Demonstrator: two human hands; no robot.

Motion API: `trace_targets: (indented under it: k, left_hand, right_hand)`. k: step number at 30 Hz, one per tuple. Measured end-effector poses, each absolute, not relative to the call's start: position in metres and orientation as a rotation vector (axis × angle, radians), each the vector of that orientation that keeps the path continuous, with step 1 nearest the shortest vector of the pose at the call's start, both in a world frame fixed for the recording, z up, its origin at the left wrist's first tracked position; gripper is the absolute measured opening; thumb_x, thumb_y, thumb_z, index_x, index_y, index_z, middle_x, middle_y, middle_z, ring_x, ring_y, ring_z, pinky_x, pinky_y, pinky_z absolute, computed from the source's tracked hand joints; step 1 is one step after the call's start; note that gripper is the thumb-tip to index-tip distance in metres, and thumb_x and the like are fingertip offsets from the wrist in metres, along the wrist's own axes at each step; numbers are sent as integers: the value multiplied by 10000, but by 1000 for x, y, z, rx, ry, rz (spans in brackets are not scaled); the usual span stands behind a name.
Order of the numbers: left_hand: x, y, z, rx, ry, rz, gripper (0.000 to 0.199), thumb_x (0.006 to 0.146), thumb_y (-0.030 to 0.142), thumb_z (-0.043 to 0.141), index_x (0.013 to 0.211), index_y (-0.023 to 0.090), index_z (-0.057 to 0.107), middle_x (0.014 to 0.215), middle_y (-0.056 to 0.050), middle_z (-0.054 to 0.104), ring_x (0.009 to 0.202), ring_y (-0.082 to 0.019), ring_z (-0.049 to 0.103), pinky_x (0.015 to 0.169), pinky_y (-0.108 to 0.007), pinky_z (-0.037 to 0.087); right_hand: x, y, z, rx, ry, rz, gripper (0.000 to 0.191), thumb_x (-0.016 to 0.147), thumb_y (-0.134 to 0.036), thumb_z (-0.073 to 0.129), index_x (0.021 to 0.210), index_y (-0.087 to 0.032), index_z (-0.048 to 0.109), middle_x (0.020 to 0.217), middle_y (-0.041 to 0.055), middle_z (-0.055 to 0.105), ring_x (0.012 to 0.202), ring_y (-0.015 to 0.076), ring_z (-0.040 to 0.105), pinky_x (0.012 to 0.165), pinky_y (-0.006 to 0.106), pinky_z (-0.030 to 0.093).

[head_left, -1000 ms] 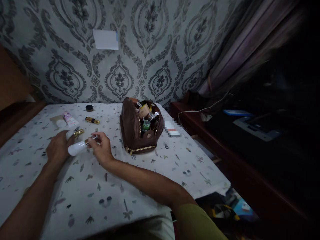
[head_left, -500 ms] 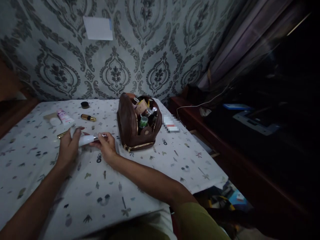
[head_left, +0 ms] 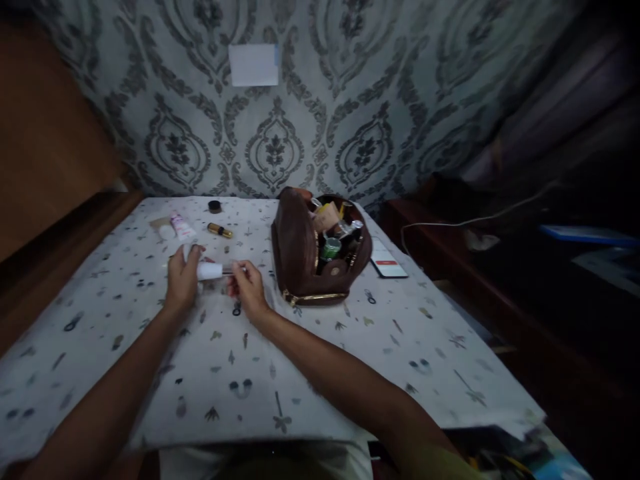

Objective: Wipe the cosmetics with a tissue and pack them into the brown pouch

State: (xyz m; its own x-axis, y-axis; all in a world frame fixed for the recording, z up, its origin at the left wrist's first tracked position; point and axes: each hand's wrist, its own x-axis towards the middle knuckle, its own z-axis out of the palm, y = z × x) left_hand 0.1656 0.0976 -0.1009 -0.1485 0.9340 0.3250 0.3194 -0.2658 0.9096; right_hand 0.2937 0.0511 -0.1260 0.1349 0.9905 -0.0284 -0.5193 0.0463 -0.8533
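Observation:
A white tube (head_left: 209,271) lies level between my two hands above the patterned cloth. My left hand (head_left: 183,275) is closed round its left part, and something white shows between the fingers. At the tube's silvery right end, my right hand (head_left: 246,285) pinches the tip with thumb and fingers. To the right of my hands stands an unzipped brown bag (head_left: 300,247), full of small items, among them a green-labelled jar (head_left: 331,249). Beyond my hands lie a gold and black tube (head_left: 220,231), a pink and white tube (head_left: 182,227) and a small black-lidded jar (head_left: 215,207).
A phone (head_left: 389,261) with a lit screen lies right of the bag. The cloth-covered table (head_left: 320,387) ends near my body. Wooden furniture (head_left: 45,133) stands at the left. On the dark surface at right are a blue item (head_left: 590,235) and a thin cable (head_left: 465,221).
The whole view has shifted, so the table items appear farther right. My hands still hold the white tube, which now looks more level. The gold stick beside my left hand is no longer distinct.

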Motion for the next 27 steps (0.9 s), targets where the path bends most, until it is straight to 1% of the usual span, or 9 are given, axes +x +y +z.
trace_targets:
  k: [2,6,10,14,16,19,23,25,27]
  left_hand:
    - [167,96,-99,1456,1393,1459,430,889,575,499,947,178,654,664,-19,652,623,-184,645,569,-263,510]
    - [176,90,-93,1252,1191,1458,545,893,651,458,997,160,669,751,-51,702,666,-196,681,605,-282,547]
    - [184,90,-96,1041,1120,1387,502,859,606,528,1054,157,642,738,-38,681,585,-189,664,538,-293,546]
    - [182,94,-101,1076,1174,1368,486,880,611,490,985,164,649,668,-20,631,568,-191,651,531,-295,537]
    - [177,93,-100,1222,1229,1402,471,902,597,468,964,166,648,715,-28,638,632,-193,655,574,-293,539]
    - [171,88,-96,1620,1293,1365,400,949,512,437,1051,181,637,867,-51,655,766,-202,649,652,-297,537]
    - [168,80,-90,2147,1323,1257,315,975,373,413,1102,190,634,1116,-105,626,1091,-251,586,968,-394,483]
    - [169,78,-89,2264,1342,1206,304,976,348,397,1066,186,639,1118,-114,610,1131,-264,560,1035,-425,432]
    - [168,79,-89,2271,1354,1193,302,972,346,389,1009,182,640,1075,-111,604,1095,-267,565,1016,-426,440]
  right_hand:
    - [294,51,-125,-847,-662,1317,410,717,-575,712,790,-222,516,506,-99,583,360,62,494,331,155,320]
    - [295,53,-126,-767,-553,1305,399,694,-526,751,854,-219,553,541,-72,632,425,93,571,414,194,423]
    - [297,53,-128,-698,-518,1329,384,695,-474,782,872,-209,569,607,-36,677,514,103,628,509,208,481]
    - [296,52,-130,-695,-563,1332,355,725,-461,771,878,-207,577,644,-18,689,541,113,639,526,217,482]
    - [295,51,-130,-708,-593,1312,361,730,-470,766,894,-211,576,651,-21,687,541,118,637,518,219,476]
    - [294,49,-128,-760,-683,1243,351,760,-472,738,944,-222,574,673,-33,681,545,122,633,515,228,478]
    - [293,42,-123,-831,-850,1119,302,796,-437,698,973,-227,573,725,-38,667,580,127,638,536,239,495]
    - [292,40,-120,-843,-915,1086,285,793,-412,695,966,-225,568,720,-45,645,582,127,637,544,241,501]
    - [291,38,-118,-842,-955,1073,276,788,-397,694,956,-223,562,709,-52,623,572,127,632,550,247,505]
